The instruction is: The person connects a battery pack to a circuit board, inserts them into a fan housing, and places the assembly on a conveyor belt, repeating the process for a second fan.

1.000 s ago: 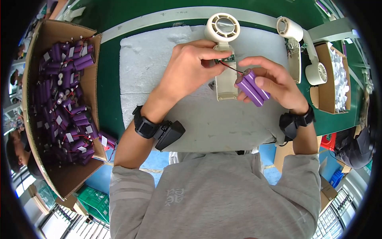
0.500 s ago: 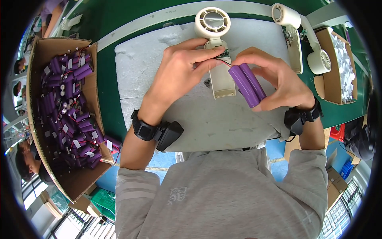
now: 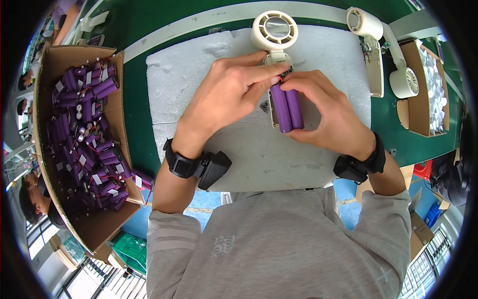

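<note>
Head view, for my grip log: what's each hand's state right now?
Left hand: at the white fan; whether its grip is closed on anything cannot be told.
Right hand: closed, holding the purple battery pack.

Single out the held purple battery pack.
It's the two-cell pack in the right hand, over the cream fan handle. It alone is held; the other purple packs lie in or at the edge of the cardboard box at left.

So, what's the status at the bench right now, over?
Left hand at white fan handle, red wire by its fingertips. Right hand holding purple battery pair over handle; whether seated, can't tell. Left hand crowds the pair's top end.
</note>
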Action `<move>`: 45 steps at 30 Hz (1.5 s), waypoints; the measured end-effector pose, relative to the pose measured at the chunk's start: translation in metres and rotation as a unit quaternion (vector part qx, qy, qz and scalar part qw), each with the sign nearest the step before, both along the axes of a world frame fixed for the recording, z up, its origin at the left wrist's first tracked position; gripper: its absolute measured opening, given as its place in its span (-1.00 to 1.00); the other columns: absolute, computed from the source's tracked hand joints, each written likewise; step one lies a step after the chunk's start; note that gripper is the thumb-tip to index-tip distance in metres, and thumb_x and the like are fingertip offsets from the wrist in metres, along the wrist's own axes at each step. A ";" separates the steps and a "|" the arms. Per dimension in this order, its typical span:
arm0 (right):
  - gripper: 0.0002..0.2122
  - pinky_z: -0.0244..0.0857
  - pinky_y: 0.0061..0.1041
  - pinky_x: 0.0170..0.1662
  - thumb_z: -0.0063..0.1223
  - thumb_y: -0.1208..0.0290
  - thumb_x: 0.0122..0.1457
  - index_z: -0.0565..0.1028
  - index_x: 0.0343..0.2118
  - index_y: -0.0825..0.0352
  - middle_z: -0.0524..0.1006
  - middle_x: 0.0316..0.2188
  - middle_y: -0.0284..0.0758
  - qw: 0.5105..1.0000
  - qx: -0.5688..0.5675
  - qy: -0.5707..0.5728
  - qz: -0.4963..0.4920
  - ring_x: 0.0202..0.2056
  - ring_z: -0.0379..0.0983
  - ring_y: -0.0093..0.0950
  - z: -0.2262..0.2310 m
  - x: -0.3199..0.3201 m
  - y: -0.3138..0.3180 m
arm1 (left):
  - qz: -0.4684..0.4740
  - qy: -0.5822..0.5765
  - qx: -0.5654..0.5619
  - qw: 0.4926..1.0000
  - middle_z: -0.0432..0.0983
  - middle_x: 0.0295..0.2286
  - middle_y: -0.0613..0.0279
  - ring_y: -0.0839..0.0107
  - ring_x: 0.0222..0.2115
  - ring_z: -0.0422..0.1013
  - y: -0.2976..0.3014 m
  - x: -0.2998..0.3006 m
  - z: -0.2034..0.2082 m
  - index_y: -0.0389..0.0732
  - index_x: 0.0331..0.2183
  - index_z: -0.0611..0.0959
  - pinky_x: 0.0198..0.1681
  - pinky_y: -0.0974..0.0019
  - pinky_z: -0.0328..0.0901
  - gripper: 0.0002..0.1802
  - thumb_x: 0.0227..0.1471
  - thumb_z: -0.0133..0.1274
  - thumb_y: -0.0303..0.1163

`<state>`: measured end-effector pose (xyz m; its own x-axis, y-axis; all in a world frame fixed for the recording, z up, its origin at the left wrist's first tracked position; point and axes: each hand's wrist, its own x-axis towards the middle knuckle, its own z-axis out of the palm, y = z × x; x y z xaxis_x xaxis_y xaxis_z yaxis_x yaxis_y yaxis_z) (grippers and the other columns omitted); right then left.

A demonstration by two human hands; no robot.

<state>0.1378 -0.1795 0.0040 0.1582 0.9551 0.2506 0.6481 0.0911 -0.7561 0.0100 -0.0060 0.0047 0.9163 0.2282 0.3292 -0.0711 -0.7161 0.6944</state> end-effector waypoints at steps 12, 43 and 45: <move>-0.50 0.44 -0.36 -0.11 0.41 0.58 -0.35 0.53 -0.21 0.36 0.46 0.00 -0.18 0.996 0.042 -0.073 -0.042 -0.14 0.47 -0.21 -0.003 -0.010 -0.008 | -0.011 -0.018 -0.006 1.000 0.56 -0.23 -0.14 0.27 -0.61 0.46 0.003 0.000 -0.007 -0.09 -0.17 0.69 -0.53 0.37 0.33 -0.69 -0.03 0.17 -0.51; -0.27 0.40 -0.37 -0.15 0.42 0.50 -0.26 0.37 0.10 0.32 0.32 0.02 -0.21 0.983 -0.031 -0.178 -0.034 -0.17 0.44 -0.25 0.006 -0.021 -0.009 | -0.013 0.090 -0.180 0.979 0.62 -0.38 0.08 0.22 -0.47 0.51 0.003 -0.005 0.002 -0.09 -0.17 0.69 -0.26 0.26 0.41 -0.46 -0.37 0.37 -0.36; -0.28 0.40 -0.35 -0.13 0.42 0.46 -0.23 0.37 0.10 0.37 0.33 0.01 -0.20 0.972 -0.038 -0.229 -0.035 -0.18 0.44 -0.24 0.007 -0.023 -0.004 | -0.014 0.075 -0.183 0.980 0.61 -0.38 0.08 0.18 -0.43 0.51 0.005 -0.008 0.004 -0.13 -0.20 0.69 -0.24 0.24 0.41 -0.51 -0.33 0.34 -0.38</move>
<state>0.1152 -0.1840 0.0109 0.1125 0.9646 0.2387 0.9211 -0.0112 -0.3892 0.0023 -0.0015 0.0083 0.9560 0.2791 0.0906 0.0356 -0.4168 0.9083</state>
